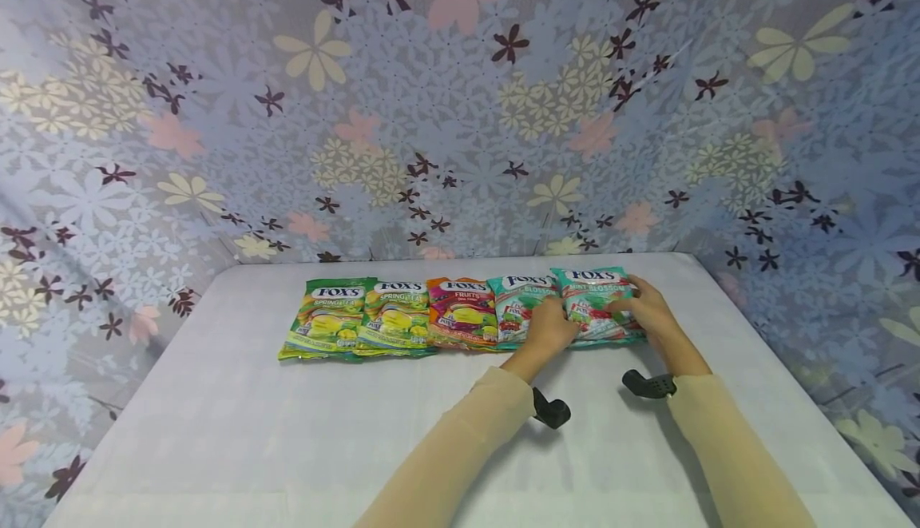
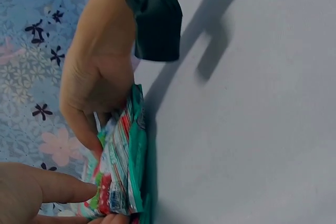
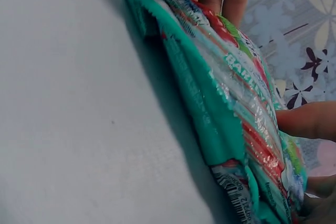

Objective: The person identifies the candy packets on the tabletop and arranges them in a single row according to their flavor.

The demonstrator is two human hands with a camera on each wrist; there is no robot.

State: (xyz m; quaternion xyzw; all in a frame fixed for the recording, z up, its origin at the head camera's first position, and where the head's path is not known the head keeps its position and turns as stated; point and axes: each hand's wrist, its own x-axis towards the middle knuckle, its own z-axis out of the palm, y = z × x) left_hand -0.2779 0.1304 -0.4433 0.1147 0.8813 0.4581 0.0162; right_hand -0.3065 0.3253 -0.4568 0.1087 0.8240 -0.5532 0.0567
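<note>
At the right end of a row, a teal Fox's candy bag (image 1: pixel 591 288) lies between my two hands. My left hand (image 1: pixel 549 327) grips its left edge, overlapping the neighbouring teal Fox's bag (image 1: pixel 512 304) in the head view. With the thumb on its front, my right hand (image 1: pixel 650 312) pinches the right side. In the left wrist view, a thumb (image 2: pixel 71 187) lies on the bag's printed face and other fingers go under its edge. The right wrist view shows the bag's teal bottom seam (image 3: pixel 202 108) close up, the right thumb (image 3: pixel 310 120) against its front.
Left of the teal bags lie a Fruits candy bag (image 1: pixel 462 312) and two green Spring Tea bags, one in the middle (image 1: pixel 397 319) and one at the far left (image 1: pixel 327 320). They rest on a white-covered table (image 1: pixel 287 448). Floral cloth (image 1: pixel 460 113) hangs behind and at both sides.
</note>
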